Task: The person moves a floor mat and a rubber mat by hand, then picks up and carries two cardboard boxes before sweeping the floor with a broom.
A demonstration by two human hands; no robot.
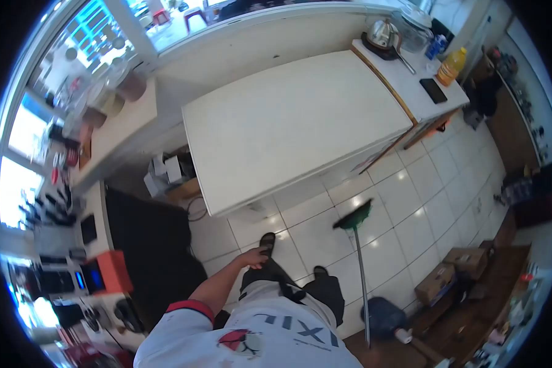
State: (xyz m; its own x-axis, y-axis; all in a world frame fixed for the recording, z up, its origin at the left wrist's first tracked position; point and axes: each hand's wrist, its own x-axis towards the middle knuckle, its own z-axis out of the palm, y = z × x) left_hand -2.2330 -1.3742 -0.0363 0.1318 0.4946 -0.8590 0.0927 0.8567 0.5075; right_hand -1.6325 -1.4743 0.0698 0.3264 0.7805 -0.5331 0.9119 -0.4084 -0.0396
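Observation:
A broom (361, 270) with a green and black head (354, 217) rests its bristles on the tiled floor, its thin grey handle running down to the bottom edge. Around the handle's upper end is my right hand (368, 356), dim and partly cut off by the frame. My left hand (253, 258) hangs in front of my left thigh, fingers loosely bent, with nothing visible in it. Below it shows one of my dark sandals (267, 241); the other sandal (320, 270) stands further right.
A large white table (288, 122) stands ahead. Right of it, a counter holds a kettle (383, 34), a yellow bottle (452, 66) and a phone (433, 91). Cardboard boxes (435, 284) and a dark water jug (383, 316) are at lower right. Black cloth (147, 233) covers something at left.

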